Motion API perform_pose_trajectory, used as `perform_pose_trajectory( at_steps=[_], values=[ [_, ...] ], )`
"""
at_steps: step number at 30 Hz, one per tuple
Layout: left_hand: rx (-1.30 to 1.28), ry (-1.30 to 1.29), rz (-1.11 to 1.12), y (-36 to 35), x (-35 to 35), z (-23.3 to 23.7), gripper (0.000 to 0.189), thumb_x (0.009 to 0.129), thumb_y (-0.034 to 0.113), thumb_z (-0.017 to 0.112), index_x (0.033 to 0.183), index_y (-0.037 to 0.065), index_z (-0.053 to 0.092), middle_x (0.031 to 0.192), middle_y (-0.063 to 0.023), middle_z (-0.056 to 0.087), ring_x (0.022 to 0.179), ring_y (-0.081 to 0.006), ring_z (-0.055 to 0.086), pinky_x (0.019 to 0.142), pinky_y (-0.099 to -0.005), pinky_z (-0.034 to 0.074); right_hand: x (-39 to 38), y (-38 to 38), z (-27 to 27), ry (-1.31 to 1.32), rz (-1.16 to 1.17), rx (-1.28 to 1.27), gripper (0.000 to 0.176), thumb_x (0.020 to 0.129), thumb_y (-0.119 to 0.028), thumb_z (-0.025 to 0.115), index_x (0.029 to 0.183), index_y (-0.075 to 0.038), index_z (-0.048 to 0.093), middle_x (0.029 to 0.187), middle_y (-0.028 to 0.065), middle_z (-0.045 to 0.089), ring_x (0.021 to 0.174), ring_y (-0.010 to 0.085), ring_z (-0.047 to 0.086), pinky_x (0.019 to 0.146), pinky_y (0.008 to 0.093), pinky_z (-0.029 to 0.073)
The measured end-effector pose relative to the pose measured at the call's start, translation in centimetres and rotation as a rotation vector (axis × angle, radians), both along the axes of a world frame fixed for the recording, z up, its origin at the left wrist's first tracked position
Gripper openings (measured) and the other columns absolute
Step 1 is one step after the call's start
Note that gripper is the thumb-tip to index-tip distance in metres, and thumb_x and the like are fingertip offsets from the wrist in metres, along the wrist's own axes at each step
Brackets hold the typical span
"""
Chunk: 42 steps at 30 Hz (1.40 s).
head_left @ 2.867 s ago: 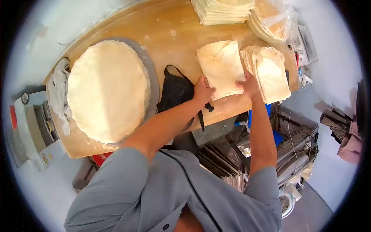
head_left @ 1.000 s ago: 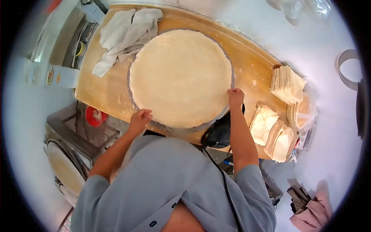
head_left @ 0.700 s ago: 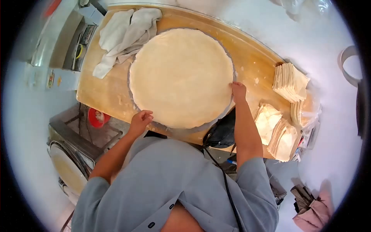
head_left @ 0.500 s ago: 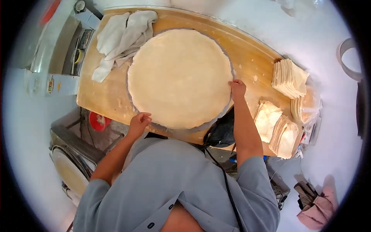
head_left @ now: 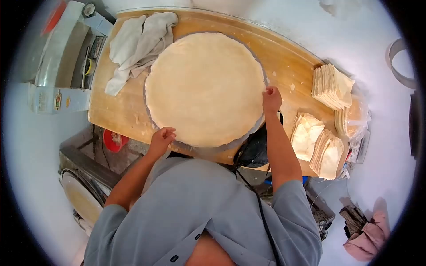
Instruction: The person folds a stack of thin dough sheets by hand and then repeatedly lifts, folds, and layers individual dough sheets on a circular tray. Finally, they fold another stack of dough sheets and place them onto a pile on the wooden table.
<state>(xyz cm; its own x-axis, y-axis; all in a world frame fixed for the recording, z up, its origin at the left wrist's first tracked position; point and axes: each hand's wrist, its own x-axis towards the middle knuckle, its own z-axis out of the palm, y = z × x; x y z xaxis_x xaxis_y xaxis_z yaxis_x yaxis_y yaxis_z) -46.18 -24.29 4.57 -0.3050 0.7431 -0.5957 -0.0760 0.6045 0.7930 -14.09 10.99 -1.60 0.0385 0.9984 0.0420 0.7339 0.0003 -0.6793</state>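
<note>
1. Head view: see round, pale dough sheet (head_left: pixel 204 88) atop round grey disc (head_left: pixel 238 142), on tan wooden table (head_left: pixel 111 106).
2. Note left hand (head_left: pixel 162 138) at near-left rim, with fingers loosely parted.
3. Note right hand (head_left: pixel 271 100) at right rim, with fingers bunched.

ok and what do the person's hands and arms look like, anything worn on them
The left hand and right hand are bare, with no gloves, and no watch or bracelet shows on either wrist. Short plain grey sleeves cover the upper arms, leaving the forearms uncovered.
</note>
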Motion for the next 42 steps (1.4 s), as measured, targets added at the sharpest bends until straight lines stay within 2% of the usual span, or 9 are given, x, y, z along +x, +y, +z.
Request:
perform_pose_trajectory(
  at_steps=[6, 9, 11, 14, 21, 23, 29, 32, 42],
  values=[
    [-0.001, -0.009, -0.009, -0.2, -0.1, -0.8, 0.028, 0.093, 0.011, 0.06, 0.119, 0.0, 0.06, 0.097, -0.0066, 0.066, 0.087, -0.0133, 0.063, 0.079, -0.0273, 0.053, 0.8, 0.2, -1.2, -0.086, 0.045, -0.18, 0.019, 0.071, -0.013, 0.074, 0.087, -0.006, 0.068, 0.078, 0.0092, 0.069, 0.075, 0.0266, 0.067, 0.07, 0.0369, 0.053],
    [0.005, -0.001, -0.015, 0.0, 0.0, -0.7, 0.029, 0.093, 0.011, 0.06, 0.12, 0.0, 0.06, 0.098, -0.0065, 0.065, 0.088, -0.0133, 0.063, 0.078, -0.0271, 0.053, 1.7, 1.3, -2.1, 0.038, 0.042, -0.237, 0.018, 0.071, -0.012, 0.075, 0.084, -0.004, 0.067, 0.074, 0.008, 0.068, 0.067, 0.0229, 0.066, 0.063, 0.0353, 0.052],
    [0.008, -0.002, -0.012, 0.0, 0.0, -0.6, 0.029, 0.093, 0.012, 0.06, 0.12, 0.0, 0.06, 0.098, -0.0065, 0.065, 0.087, -0.0132, 0.063, 0.078, -0.027, 0.053, 2.1, 2.1, -1.8, 0.4, -0.006, -0.586, 0.013, 0.072, -0.008, 0.073, 0.079, -0.002, 0.065, 0.067, 0.0066, 0.063, 0.055, 0.0186, 0.059, 0.051, 0.0324, 0.047],
    [0.002, -0.014, -0.005, 0.0, 0.0, -0.5, 0.03, 0.093, 0.013, 0.061, 0.12, 0.0, 0.06, 0.098, -0.0066, 0.065, 0.087, -0.0131, 0.063, 0.078, -0.0269, 0.053, 1.8, 2.4, 0.6, 0.446, -0.016, -0.719, 0.011, 0.071, -0.004, 0.073, 0.074, -0.001, 0.063, 0.062, 0.0055, 0.058, 0.048, 0.015, 0.052, 0.045, 0.0293, 0.041],
    [-0.025, 0.013, -0.019, -0.2, 0.0, -0.5, 0.03, 0.092, 0.013, 0.061, 0.12, -0.001, 0.06, 0.098, -0.0067, 0.066, 0.088, -0.0132, 0.063, 0.078, -0.0274, 0.052, 0.8, 2.2, 1.7, 0.464, 0.07, -0.613, 0.015, 0.073, -0.008, 0.074, 0.067, -0.002, 0.062, 0.058, 0.0053, 0.056, 0.049, 0.0154, 0.053, 0.046, 0.0308, 0.041],
    [-0.021, 0.011, -0.014, -0.3, 0.0, -0.6, 0.03, 0.092, 0.012, 0.061, 0.12, -0.001, 0.06, 0.098, -0.0067, 0.066, 0.087, -0.0133, 0.063, 0.078, -0.0276, 0.052, 0.9, 1.9, 0.9, 0.061, 0.176, -0.389, 0.018, 0.073, -0.015, 0.075, 0.067, -0.002, 0.064, 0.059, 0.0071, 0.059, 0.054, 0.0188, 0.058, 0.053, 0.0345, 0.047],
    [-0.012, 0.051, -0.035, -0.5, 0.1, -1.2, 0.029, 0.093, 0.011, 0.06, 0.119, -0.002, 0.06, 0.096, -0.0066, 0.065, 0.086, -0.0129, 0.062, 0.078, -0.0274, 0.052, 1.3, 2.3, 0.2, -0.252, 0.388, -0.324, 0.025, 0.067, -0.027, 0.078, 0.075, -0.005, 0.069, 0.071, 0.0117, 0.068, 0.065, 0.0284, 0.065, 0.064, 0.039, 0.052],
    [-0.003, 0.011, -0.018, -0.5, 0.1, -1.5, 0.027, 0.094, 0.009, 0.06, 0.118, -0.001, 0.06, 0.096, -0.0064, 0.066, 0.085, -0.0128, 0.062, 0.077, -0.027, 0.052, 0.3, 2.6, 1.8, -0.261, 0.318, -0.529, 0.025, 0.067, -0.027, 0.076, 0.077, -0.005, 0.069, 0.073, 0.0126, 0.069, 0.069, 0.0296, 0.067, 0.065, 0.0394, 0.052],
    [-0.006, 0.011, -0.027, -0.7, -0.2, -2.0, 0.028, 0.094, 0.01, 0.06, 0.119, 0.0, 0.061, 0.097, -0.0061, 0.066, 0.086, -0.0128, 0.063, 0.077, -0.027, 0.053, -0.6, 1.6, 3.3, -0.196, 0.348, -0.468, 0.023, 0.069, -0.021, 0.074, 0.079, -0.001, 0.068, 0.077, 0.0156, 0.069, 0.074, 0.0292, 0.067, 0.068, 0.0389, 0.052]
  ],
)
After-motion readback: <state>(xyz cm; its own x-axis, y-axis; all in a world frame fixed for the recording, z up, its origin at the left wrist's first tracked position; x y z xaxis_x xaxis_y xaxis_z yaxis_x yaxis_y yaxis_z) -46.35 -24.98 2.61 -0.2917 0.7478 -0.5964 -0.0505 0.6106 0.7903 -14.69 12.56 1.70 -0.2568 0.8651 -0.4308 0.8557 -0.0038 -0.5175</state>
